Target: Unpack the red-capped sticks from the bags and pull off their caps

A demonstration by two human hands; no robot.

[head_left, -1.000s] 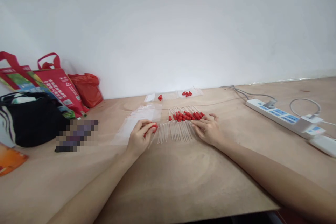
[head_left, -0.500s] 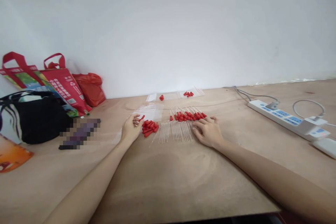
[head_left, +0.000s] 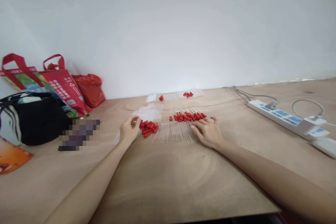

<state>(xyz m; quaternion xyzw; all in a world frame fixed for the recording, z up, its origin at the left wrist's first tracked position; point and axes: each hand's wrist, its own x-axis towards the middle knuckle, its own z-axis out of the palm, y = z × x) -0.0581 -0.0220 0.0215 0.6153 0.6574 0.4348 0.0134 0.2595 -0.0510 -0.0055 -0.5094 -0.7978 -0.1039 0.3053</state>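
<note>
My left hand (head_left: 129,130) lies on the wooden table (head_left: 168,182), fingers curled, their tips pinching a red cap at the left edge of a small pile of loose red caps (head_left: 149,128). My right hand (head_left: 208,131) rests flat with fingers spread on the right end of a row of thin clear tubes (head_left: 175,132). The far ends of those tubes carry red caps (head_left: 187,115). A clear plastic bag (head_left: 149,112) lies just behind the pile.
Two small clear bags with red caps (head_left: 187,93) lie near the wall. A white power strip (head_left: 285,117) with cables sits at right. Red tote bags (head_left: 61,84), a red plastic bag (head_left: 89,89) and a black bag (head_left: 34,117) stand at left.
My left hand has let a handful of red caps drop into a pile on the table and moved slightly left. My right hand has stayed on the tubes.
</note>
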